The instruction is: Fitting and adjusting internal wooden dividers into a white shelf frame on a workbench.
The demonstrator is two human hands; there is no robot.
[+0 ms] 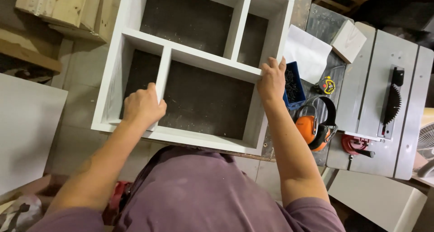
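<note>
Head view: left hand (143, 106) clenched around white shelf frame (205, 62) divider, fingertips hidden; right hand (271, 80) gripping its side.

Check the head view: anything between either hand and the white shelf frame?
Nothing visible. The left hand is already wrapped over the short vertical divider of the white shelf frame, and the right hand grips its right side panel. The blue screw bin and orange earmuffs sit just right of the frame, outside both grips.
</note>
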